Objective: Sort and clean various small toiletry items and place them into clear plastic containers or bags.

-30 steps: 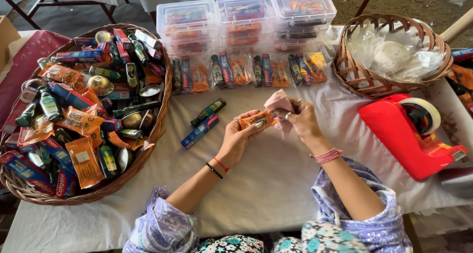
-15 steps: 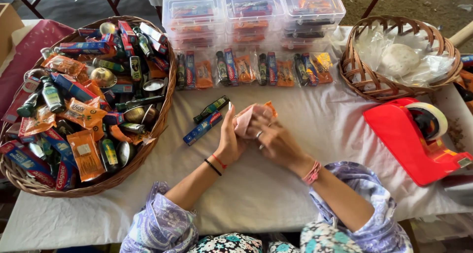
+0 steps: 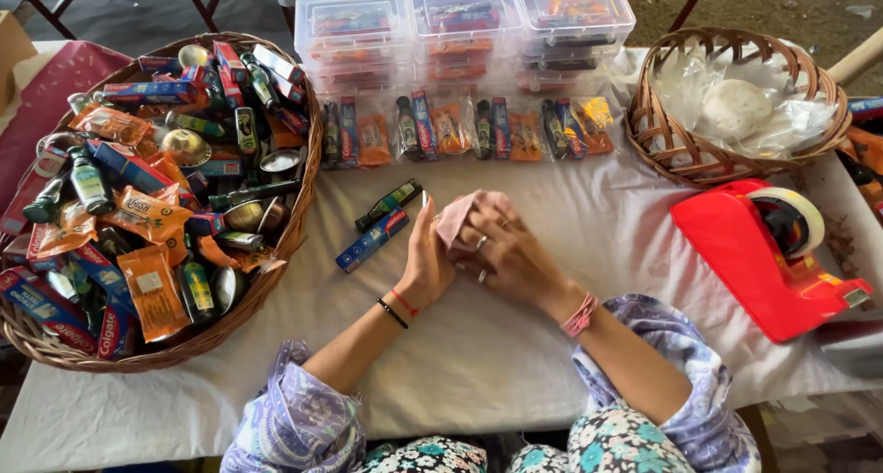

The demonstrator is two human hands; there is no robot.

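Observation:
Both my hands meet over the middle of the white-covered table (image 3: 552, 363). My left hand (image 3: 425, 263) and my right hand (image 3: 508, 257) are closed together around a small pink packet (image 3: 457, 213), whose top pokes out between the fingers. Just left of my left hand lie a small dark green bottle (image 3: 388, 204) and a slim blue box (image 3: 372, 240), side by side on the cloth. My right hand wears a ring and a pink wristband; the left wrist has thin black and red bands.
A big wicker basket (image 3: 276, 252) of boxes, bottles and orange sachets fills the left. Three clear plastic tubs (image 3: 464, 22) stand at the back with a row of filled packets (image 3: 460, 128) before them. A smaller basket (image 3: 662, 151) with plastic bags and a red tape dispenser (image 3: 763, 261) are at the right.
My hands have drawn left and nearer to me, closing over the packet; its orange contents, visible a second ago, are now hidden inside the pink packet and my fingers.

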